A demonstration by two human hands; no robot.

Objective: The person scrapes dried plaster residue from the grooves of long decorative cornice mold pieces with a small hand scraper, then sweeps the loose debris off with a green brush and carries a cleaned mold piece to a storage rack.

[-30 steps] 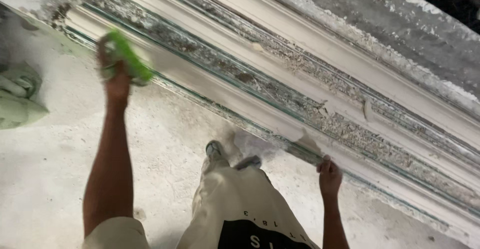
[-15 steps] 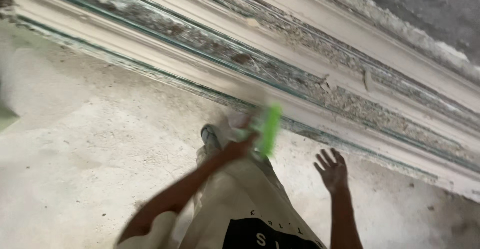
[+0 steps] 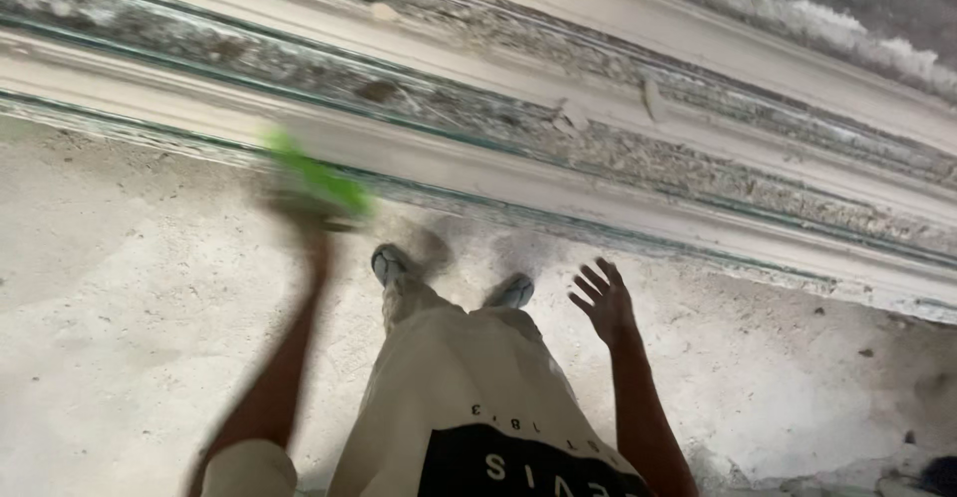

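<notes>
Green thing: I see a bright green object (image 3: 317, 183) held up in front of the moulding, smeared by motion blur; I cannot tell its exact kind or shape.
Left hand: my view shows the left hand (image 3: 311, 220) closed around the lower end of the green object; the blur hides the separate fingers, so how tightly it grips I cannot tell; the forearm runs down to the lower left of the frame.
Right hand: the right hand (image 3: 601, 299) is wide open, fingers spread and pointing up; it holds nothing and I cannot tell whether it touches the surface behind it.
Moulding: a long ridged moulding (image 3: 618, 138) crosses the frame from upper left to lower right; its white coating is flaked and patchy, with thin greenish lines along the grooves; the green object sits against its lower edge.
Concrete: rough pale concrete (image 3: 130, 337) spreads below the moulding, speckled with grit.
Shoes: two grey shoes (image 3: 389, 263) stand near the moulding, between the two hands.
Clothing: beige trousers (image 3: 439, 377) and a dark shirt hem fill the bottom centre; they cover part of the concrete.
</notes>
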